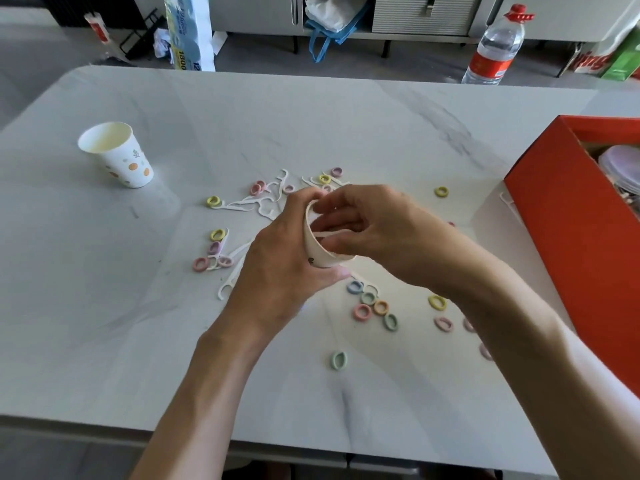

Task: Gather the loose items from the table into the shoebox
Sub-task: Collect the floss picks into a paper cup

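While left hand (277,261) and right hand (377,230) clasp a cup (319,251), marble table (311,116) strewn with hair ties (363,311)

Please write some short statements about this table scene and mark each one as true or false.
1. The left hand holds a paper cup. True.
2. The right hand lies flat on the table. False: its fingers are at the rim of the paper cup.
3. The second cup lies on its side. False: it stands upright on the left of the table.
4. Hair ties and floss picks are scattered on the table. True.
5. The shoebox is closed with a lid. False: it is open, with things visible inside.
6. The water bottle has a red cap. True.
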